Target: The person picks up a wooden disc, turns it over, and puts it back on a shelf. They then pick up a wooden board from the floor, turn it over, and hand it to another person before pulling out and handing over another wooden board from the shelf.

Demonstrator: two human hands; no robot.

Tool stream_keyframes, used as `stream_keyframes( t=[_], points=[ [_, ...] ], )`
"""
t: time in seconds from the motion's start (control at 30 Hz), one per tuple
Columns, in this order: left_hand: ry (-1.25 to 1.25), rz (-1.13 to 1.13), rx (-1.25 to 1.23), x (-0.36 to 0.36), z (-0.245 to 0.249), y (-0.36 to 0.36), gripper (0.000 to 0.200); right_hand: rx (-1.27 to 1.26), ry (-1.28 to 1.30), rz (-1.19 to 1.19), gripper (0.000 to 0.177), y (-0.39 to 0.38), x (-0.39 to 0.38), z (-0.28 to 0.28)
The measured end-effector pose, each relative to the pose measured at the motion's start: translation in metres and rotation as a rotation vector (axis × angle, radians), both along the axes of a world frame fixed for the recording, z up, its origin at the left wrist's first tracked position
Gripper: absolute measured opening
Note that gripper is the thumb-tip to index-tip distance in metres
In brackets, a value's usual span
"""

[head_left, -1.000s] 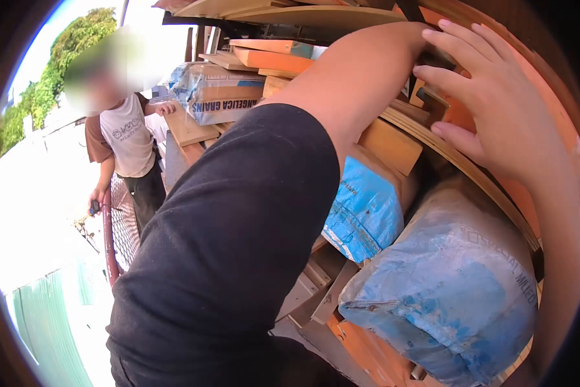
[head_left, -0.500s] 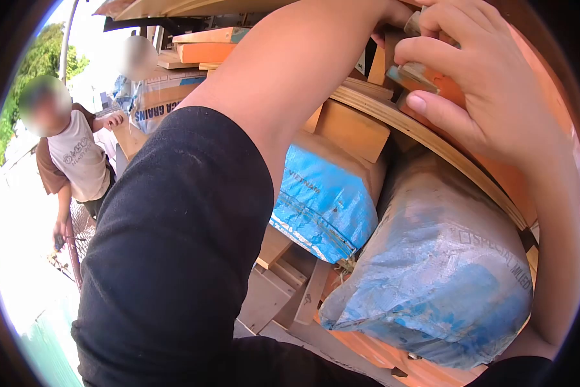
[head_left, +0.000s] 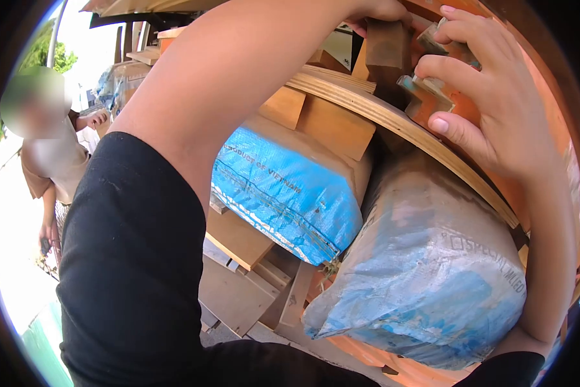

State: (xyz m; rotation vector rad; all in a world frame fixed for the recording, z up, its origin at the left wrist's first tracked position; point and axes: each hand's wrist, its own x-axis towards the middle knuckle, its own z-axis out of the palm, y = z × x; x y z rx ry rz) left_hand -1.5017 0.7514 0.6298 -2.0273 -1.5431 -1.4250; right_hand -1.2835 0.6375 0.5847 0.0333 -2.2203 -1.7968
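My left hand (head_left: 383, 13) reaches to the top of the view, its fingers bent and mostly hidden beside a brown wooden block (head_left: 388, 55). At the upper right my right hand (head_left: 490, 84) is raised with thumb and fingers apart, curved in front of small worn pieces (head_left: 432, 93) on an orange surface. Whether its fingertips touch those pieces cannot be made out. Below both hands runs a curved plywood edge (head_left: 406, 126). Under that edge lie a blue sack (head_left: 290, 187) and a larger white and blue sack (head_left: 425, 277).
Wood boards (head_left: 238, 238) are stacked under the blue sack. At the left stands another person (head_left: 58, 155), one hand raised near a wrapped bundle. More planks lie behind my left forearm. Orange boards (head_left: 367, 355) show beneath the large sack.
The view has shifted, showing more of the blue sack. The brown block beside my left hand now shows clearly. My right hand has opened a little and sits slightly lower.
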Motion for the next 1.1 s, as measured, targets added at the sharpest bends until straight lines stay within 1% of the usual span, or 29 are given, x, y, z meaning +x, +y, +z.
stream_keyframes(
  t=[0.23, 0.27, 0.33, 0.4, 0.43, 0.53, 0.57, 0.6, 0.67, 0.7, 0.77, 0.87, 0.9, 0.93, 1.0, 1.07, 1.1],
  points=[
    [0.044, 0.072, 0.123, -0.005, -0.007, -0.043, 0.07, 0.003, 0.036, -0.045, 0.043, -0.021, 0.006, -0.002],
    [0.043, 0.104, 0.185, -0.009, -0.011, -0.047, 0.069, 0.0, 0.042, -0.05, 0.043, -0.023, 0.006, -0.002],
    [0.099, 0.101, 0.184, -0.011, -0.024, -0.069, 0.064, -0.011, 0.061, -0.049, 0.044, -0.024, 0.007, -0.002],
    [0.081, 0.071, 0.167, -0.011, -0.038, -0.096, 0.062, -0.023, 0.071, -0.043, 0.045, -0.024, 0.005, -0.003],
    [0.044, 0.018, 0.171, -0.012, -0.044, -0.105, 0.061, -0.007, 0.097, -0.028, 0.042, -0.021, 0.005, -0.007],
    [-0.011, 0.056, 0.278, -0.026, -0.047, -0.109, 0.061, -0.038, 0.105, 0.003, 0.04, -0.019, 0.007, -0.009],
    [-0.053, 0.006, 0.331, -0.036, -0.046, -0.106, 0.061, -0.037, 0.114, 0.017, 0.039, -0.017, 0.008, -0.009],
    [-0.118, -0.073, 0.316, -0.039, -0.048, -0.121, 0.057, -0.037, 0.122, 0.029, 0.039, -0.015, 0.009, -0.01],
    [-0.145, -0.192, 0.23, -0.042, -0.058, -0.165, 0.051, -0.049, 0.138, 0.037, 0.038, -0.012, 0.009, -0.011],
    [-0.179, -0.206, 0.23, -0.051, -0.06, -0.164, 0.052, -0.056, 0.142, 0.035, 0.038, -0.011, 0.008, -0.012],
    [-0.243, -0.227, 0.234, -0.075, -0.061, -0.154, 0.057, -0.076, 0.149, 0.035, 0.037, -0.01, 0.007, -0.013],
    [-0.309, -0.25, 0.335, -0.118, -0.063, -0.152, 0.047, -0.1, 0.158, 0.034, 0.036, -0.008, 0.009, -0.013],
    [-0.223, -0.157, 0.39, -0.118, -0.063, -0.172, 0.047, -0.107, 0.166, 0.036, 0.036, -0.01, 0.009, -0.014],
    [-0.251, -0.25, 0.339, -0.142, -0.058, -0.182, 0.044, -0.119, 0.171, 0.039, 0.036, -0.01, 0.009, -0.015],
    [-0.346, -0.174, 0.382, -0.171, -0.053, -0.204, 0.044, -0.116, 0.179, 0.067, 0.038, -0.008, 0.01, -0.016],
    [-0.366, -0.178, 0.344, -0.177, -0.06, -0.232, 0.063, -0.12, 0.182, 0.078, 0.038, -0.006, 0.01, -0.017],
    [-0.467, -0.192, 0.438, -0.166, -0.068, -0.245, 0.049, -0.12, 0.182, 0.075, 0.039, -0.006, 0.01, -0.016]
  ],
)
